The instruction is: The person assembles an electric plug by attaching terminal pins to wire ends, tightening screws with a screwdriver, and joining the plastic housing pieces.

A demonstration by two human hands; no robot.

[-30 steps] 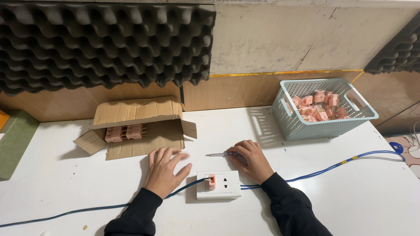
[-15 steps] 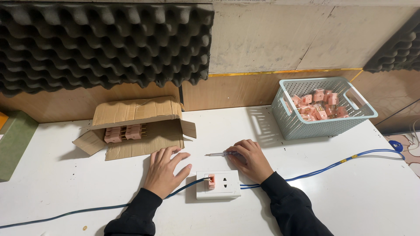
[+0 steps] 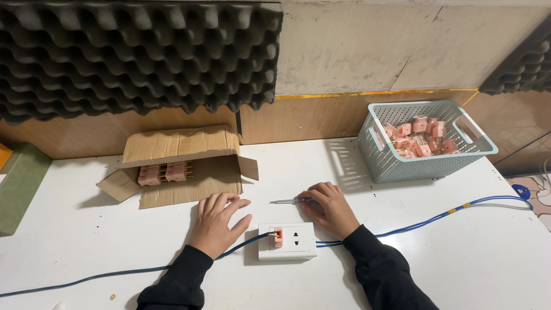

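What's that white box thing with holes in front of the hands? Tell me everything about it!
The white socket box is a flat, plastic-looking rectangle lying face up on the white table. A pink plug sits in its left outlet; the middle outlet shows empty dark slots. A blue cable meets its sides. The left hand rests flat beside it and the right hand just behind it; neither clearly touches it.

You face a white table (image 3: 86, 241) set against a brown board wall (image 3: 321, 117). Above the board on the left hangs dark egg-crate foam (image 3: 132, 54); right of it is bare grey plaster (image 3: 390, 49), with another foam piece (image 3: 525, 63) at the far right. A yellow strip (image 3: 373, 93) edges the board's top.
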